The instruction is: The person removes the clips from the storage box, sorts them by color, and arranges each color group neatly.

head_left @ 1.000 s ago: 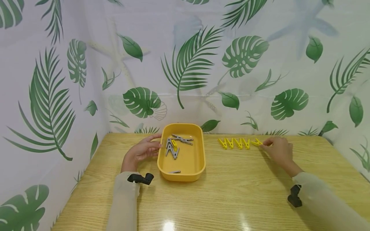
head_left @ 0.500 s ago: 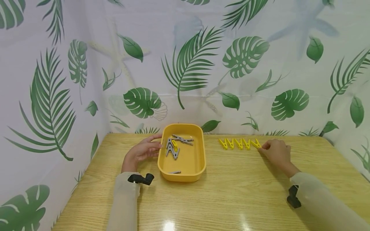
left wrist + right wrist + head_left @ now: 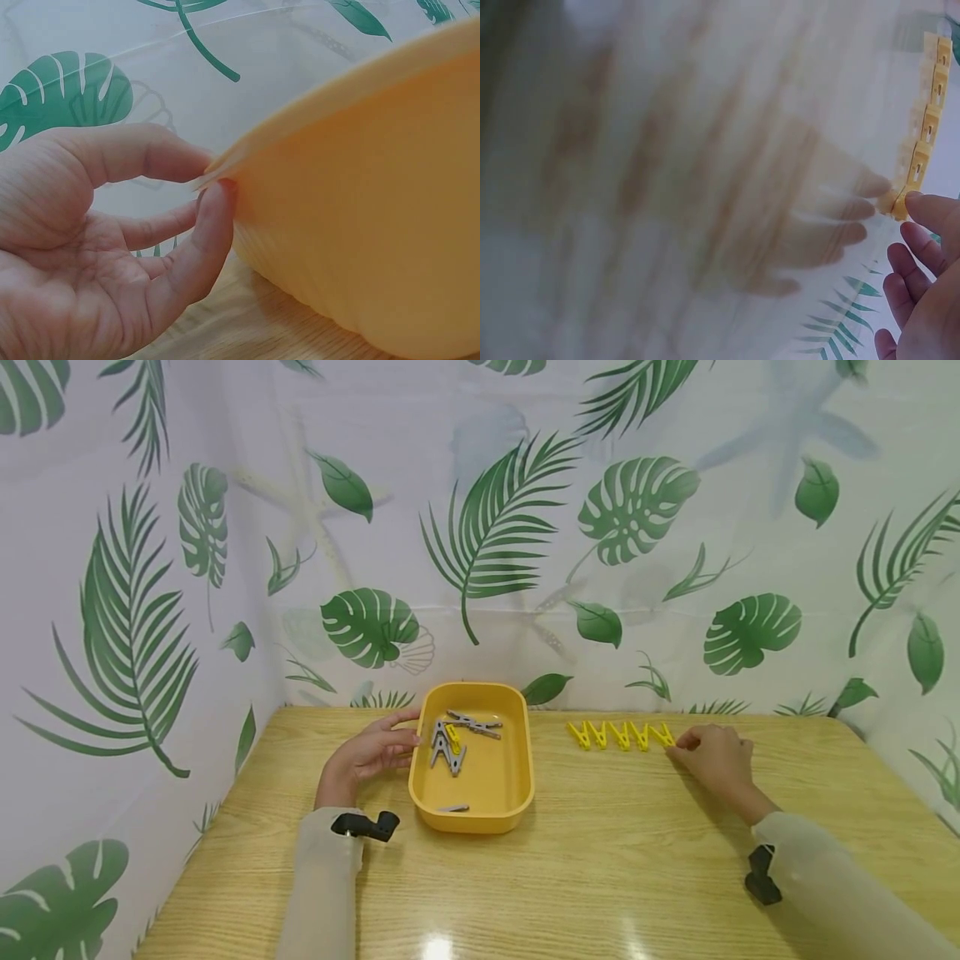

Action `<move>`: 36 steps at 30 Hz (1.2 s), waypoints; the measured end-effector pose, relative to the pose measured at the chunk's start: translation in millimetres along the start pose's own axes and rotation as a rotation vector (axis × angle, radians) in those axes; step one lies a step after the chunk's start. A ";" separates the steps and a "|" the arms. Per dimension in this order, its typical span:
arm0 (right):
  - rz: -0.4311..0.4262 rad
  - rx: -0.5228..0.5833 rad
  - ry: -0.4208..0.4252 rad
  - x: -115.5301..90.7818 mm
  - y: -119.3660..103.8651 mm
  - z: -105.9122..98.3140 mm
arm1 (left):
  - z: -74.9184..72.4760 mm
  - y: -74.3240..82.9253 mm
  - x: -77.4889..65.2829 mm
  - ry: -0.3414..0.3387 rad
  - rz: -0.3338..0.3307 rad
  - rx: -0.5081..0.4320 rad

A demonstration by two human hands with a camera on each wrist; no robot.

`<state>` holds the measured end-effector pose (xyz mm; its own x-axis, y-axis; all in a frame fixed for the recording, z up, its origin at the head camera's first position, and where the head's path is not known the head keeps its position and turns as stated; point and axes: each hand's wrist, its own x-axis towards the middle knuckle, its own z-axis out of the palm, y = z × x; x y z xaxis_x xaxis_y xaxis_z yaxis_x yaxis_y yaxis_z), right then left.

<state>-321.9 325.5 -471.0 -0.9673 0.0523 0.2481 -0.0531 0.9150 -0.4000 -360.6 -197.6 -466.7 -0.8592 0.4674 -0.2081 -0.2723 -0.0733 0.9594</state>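
Observation:
My left hand [image 3: 371,752] is at the left side of a yellow plastic bin [image 3: 472,823]. In the left wrist view its thumb and forefinger pinch the bin's rim [image 3: 221,169]. To the bin's right, several yellow clothespins [image 3: 622,745] form a zigzag row on the table. My right hand [image 3: 716,760] pinches the lower end of the clothespin [image 3: 663,737] at the row's right end. In the right wrist view, thumb [image 3: 922,204] and forefinger meet that clothespin, while the other fingers hang apart.
Inside the bin lie several grey clothespins [image 3: 456,762] and one yellow clothespin [image 3: 453,738]. The wooden table [image 3: 600,860] backs onto a white leaf-print sheet [image 3: 525,652]. Each forearm carries a black wrist camera [image 3: 366,825].
My right hand has shifted slightly left. The end clothespin has turned and moved left, from lying slanted and apart to standing close in line with the row. My left hand stays put.

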 end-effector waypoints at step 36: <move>-0.382 0.149 0.024 44.7 -150.3 8.9 | 1.3 -0.8 1.3 0.014 0.003 0.022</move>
<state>-359.3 186.7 -407.7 -0.8650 -0.2696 0.4232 -0.4448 0.8024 -0.3980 -361.0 -195.8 -467.5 -0.8660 0.4550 -0.2073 -0.2600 -0.0557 0.9640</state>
